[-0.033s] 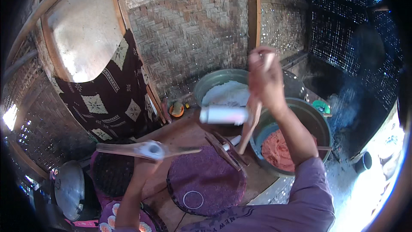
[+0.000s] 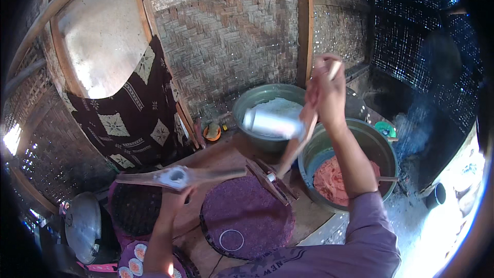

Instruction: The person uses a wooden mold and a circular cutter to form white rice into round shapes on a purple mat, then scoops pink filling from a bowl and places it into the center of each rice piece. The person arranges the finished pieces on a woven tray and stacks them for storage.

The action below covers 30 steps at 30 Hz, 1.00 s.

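A rustic village cooking hut: walls of woven bamboo matting [image 2: 226,36] on timber posts [image 2: 304,25], smoke [image 2: 419,123] drifting in a sooty corner, large metal basins [image 2: 383,144] of pink batter [image 2: 337,177], a steamer pot lid [image 2: 82,226], and round woven drying trays [image 2: 247,216] on the wooden bench [image 2: 216,157].

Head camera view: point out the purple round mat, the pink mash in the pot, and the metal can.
purple round mat [image 2: 247,216], head view, middle
pink mash [image 2: 332,180], head view, surface
metal can [image 2: 271,123], head view, side
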Each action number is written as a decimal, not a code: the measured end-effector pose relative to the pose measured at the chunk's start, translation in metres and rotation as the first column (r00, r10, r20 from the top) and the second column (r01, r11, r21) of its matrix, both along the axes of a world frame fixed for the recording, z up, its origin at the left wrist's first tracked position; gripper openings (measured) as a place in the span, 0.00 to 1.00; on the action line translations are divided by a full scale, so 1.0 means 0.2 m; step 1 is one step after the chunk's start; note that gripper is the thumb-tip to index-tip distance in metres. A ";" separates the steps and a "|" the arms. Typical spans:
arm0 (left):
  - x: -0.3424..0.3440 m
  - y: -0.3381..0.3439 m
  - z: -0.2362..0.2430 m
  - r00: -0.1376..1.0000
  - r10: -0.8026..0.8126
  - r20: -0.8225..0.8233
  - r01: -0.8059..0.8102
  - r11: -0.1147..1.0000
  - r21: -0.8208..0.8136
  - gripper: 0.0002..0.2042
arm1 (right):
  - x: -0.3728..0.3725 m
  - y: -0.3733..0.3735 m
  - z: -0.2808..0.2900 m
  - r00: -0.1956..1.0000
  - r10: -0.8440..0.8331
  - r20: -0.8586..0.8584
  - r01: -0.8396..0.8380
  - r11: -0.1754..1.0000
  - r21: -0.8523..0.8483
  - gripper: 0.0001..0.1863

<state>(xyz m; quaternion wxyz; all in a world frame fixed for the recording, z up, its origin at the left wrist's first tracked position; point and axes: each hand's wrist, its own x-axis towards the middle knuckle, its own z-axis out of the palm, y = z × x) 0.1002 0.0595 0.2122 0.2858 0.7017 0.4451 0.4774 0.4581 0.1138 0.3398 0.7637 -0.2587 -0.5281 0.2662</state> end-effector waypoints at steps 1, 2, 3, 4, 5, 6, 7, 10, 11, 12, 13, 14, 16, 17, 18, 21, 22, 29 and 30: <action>0.00 0.01 -0.03 0.942 0.114 0.316 -0.028 0.965 -0.262 0.11 | 0.04 0.08 -0.01 0.980 0.049 -0.194 -0.042 0.998 0.042 0.06; 0.02 0.02 -0.06 0.831 0.039 0.555 0.092 0.974 -0.206 0.11 | 0.06 0.15 -0.03 0.915 0.112 -0.386 -0.078 0.992 0.102 0.07; 0.06 0.07 -0.09 0.682 0.042 0.730 0.135 0.974 -0.183 0.10 | 0.07 0.20 -0.06 0.886 0.105 -0.452 -0.060 0.992 0.113 0.06; 0.09 0.13 -0.11 0.499 -0.014 0.866 0.192 0.977 -0.094 0.10 | 0.06 0.26 -0.10 0.834 0.086 -0.545 -0.037 0.994 0.100 0.06; 0.11 0.20 -0.11 0.427 -0.136 0.894 0.334 0.943 -0.016 0.12 | 0.05 0.32 -0.12 0.760 0.062 -0.648 -0.030 0.998 0.060 0.06; 0.10 0.26 -0.12 0.293 -0.266 0.918 0.465 0.879 0.106 0.13 | 0.05 0.35 -0.15 0.746 0.052 -0.663 -0.030 0.999 0.045 0.05; 0.07 0.33 -0.12 0.333 -0.226 0.915 0.484 0.874 0.040 0.15 | 0.07 0.39 -0.15 0.760 0.082 -0.644 -0.037 0.996 0.083 0.05; 0.02 0.46 -0.19 0.411 0.034 0.911 0.404 0.889 -0.215 0.19 | 0.15 0.42 -0.19 0.780 0.046 -0.624 -0.012 0.998 0.059 0.05; 0.01 0.48 -0.22 0.477 0.127 0.870 0.306 0.904 -0.300 0.21 | 0.18 0.42 -0.19 0.806 -0.004 -0.592 0.021 1.000 0.021 0.05; -0.01 0.48 -0.25 0.542 0.299 0.785 0.162 0.880 -0.447 0.22 | 0.20 0.42 -0.20 0.815 -0.016 -0.580 0.049 0.998 0.041 0.05; -0.01 0.46 -0.28 0.562 0.323 0.762 0.100 0.888 -0.450 0.22 | 0.23 0.42 -0.20 0.821 -0.029 -0.570 0.070 0.996 0.051 0.05; -0.01 0.45 -0.30 0.506 0.253 0.824 0.167 0.909 -0.382 0.21 | 0.25 0.43 -0.21 0.824 -0.025 -0.566 0.079 0.994 0.071 0.05; -0.01 0.43 -0.32 0.389 0.180 0.903 0.280 0.911 -0.302 0.17 | 0.26 0.43 -0.21 0.814 -0.001 -0.580 0.051 0.996 0.070 0.05; 0.00 0.41 -0.33 0.352 0.165 0.921 0.288 0.918 -0.274 0.12 | 0.25 0.43 -0.21 0.811 0.007 -0.585 0.040 0.997 0.067 0.05; 0.00 0.40 -0.33 0.352 0.205 0.913 0.284 0.907 -0.313 0.10 | 0.23 0.43 -0.21 0.803 0.018 -0.596 0.028 0.997 0.068 0.05; 0.02 0.39 -0.31 0.373 0.299 0.879 0.230 0.887 -0.399 0.06 | 0.14 0.40 -0.20 0.830 0.034 -0.557 -0.014 0.999 0.040 0.04; 0.02 0.38 -0.30 0.372 0.297 0.880 0.222 0.892 -0.394 0.06 | 0.10 0.39 -0.19 0.832 0.050 -0.552 -0.038 0.999 0.034 0.04; 0.15 0.26 -0.15 0.362 -0.066 0.930 0.310 0.949 -0.054 0.16 | -0.12 0.42 -0.18 0.784 0.176 -0.595 -0.104 0.983 0.154 0.05; 0.18 0.24 -0.11 0.380 -0.071 0.922 0.294 0.955 -0.048 0.17 | -0.15 0.43 -0.19 0.759 0.169 -0.628 -0.086 0.983 0.162 0.05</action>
